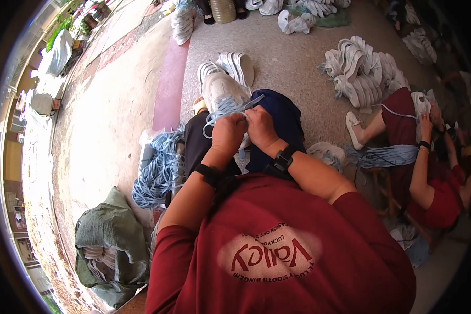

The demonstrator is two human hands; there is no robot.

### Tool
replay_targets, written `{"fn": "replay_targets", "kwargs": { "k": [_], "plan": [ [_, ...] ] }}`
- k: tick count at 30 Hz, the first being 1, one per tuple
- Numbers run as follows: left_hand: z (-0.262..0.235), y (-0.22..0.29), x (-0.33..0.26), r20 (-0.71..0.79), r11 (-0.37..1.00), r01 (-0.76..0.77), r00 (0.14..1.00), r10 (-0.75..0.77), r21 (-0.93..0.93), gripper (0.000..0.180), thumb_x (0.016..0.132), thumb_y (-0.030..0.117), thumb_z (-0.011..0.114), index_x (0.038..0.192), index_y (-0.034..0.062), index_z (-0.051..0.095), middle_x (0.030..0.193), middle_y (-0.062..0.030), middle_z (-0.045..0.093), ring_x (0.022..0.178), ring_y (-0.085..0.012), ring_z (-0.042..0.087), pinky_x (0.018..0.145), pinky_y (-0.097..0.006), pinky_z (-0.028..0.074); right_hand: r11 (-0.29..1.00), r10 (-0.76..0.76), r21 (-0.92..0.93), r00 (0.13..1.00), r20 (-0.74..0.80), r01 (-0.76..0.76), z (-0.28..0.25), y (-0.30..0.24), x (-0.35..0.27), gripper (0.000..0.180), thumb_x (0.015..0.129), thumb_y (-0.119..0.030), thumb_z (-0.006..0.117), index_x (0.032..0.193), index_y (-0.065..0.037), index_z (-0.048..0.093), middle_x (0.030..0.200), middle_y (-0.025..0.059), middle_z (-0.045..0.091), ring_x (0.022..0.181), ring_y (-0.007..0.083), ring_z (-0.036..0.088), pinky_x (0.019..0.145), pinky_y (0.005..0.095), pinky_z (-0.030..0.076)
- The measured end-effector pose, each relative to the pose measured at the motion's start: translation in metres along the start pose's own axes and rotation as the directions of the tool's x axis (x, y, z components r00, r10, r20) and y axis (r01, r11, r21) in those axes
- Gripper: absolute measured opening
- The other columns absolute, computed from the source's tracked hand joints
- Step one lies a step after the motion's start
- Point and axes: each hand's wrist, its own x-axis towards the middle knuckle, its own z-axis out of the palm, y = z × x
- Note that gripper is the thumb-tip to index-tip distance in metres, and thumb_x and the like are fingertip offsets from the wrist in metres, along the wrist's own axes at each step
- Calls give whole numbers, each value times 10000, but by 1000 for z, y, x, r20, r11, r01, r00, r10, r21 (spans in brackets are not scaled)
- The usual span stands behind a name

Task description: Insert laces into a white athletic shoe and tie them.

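Note:
An off-white shoe rests toe-away at my lap, between my knees. Light blue shoelace crosses its front, with a loose loop hanging at the left and an end sticking up at the right. My left hand is closed in a pinch on the lace at the near end of the shoe. Right beside it, nearly touching, my right hand also pinches the lace. The fingertips and the exact strand in each are partly hidden by the backs of the hands. Just beyond stands a row of nested white shoes.
A heap of light blue laces lies by my left leg, near a green sack. Piled white shoes sit on the floor at the right. A co-worker in red sits at my right, handling a shoe, with blue laces across the lap.

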Motion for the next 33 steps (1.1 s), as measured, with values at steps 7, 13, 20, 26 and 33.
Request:
{"fn": "replay_targets", "kwargs": {
  "k": [7,13,20,26,33],
  "plan": [
    [-31,-12,-9,176,976,-51,984,13,213,154,734,160,556,750,23,624,688,-205,594,647,-364,593,604,-404,479,994,107,-38,991,78,-104,-13,-4,-1,80,702,-91,611,661,-49,557,670,151,562,688,332,563,604,424,451],
    [-91,-70,-64,353,514,531,842,-408,-673,111,808,109,615,721,46,587,621,38,533,482,-33,421,433,-191,331,976,-215,40,976,41,214,-16,-29,6,51,707,-50,620,738,-47,580,696,106,546,656,305,551,579,391,446],
    [-70,-79,-50,76,72,124,879,-472,-990,80,814,55,632,760,58,574,659,21,527,537,-33,411,444,-158,309,955,-221,-90,877,427,284,8,-47,10,38,731,-84,603,726,-60,574,721,105,547,739,294,532,685,394,408],
    [-33,-64,-29,115,287,251,901,-418,-925,40,771,1,647,771,11,609,718,-40,612,577,-80,553,527,-198,465,967,-221,-32,901,373,251,8,-45,8,137,718,-55,595,855,-48,597,779,122,543,751,301,536,695,393,434],
    [-25,-71,-19,75,382,241,913,-400,-892,73,747,-45,620,803,0,608,660,-28,585,562,-79,538,509,-190,436,967,-216,-38,894,392,251,6,-45,9,180,718,-48,591,897,-56,607,792,105,541,758,292,537,693,381,443]
  ]
}}
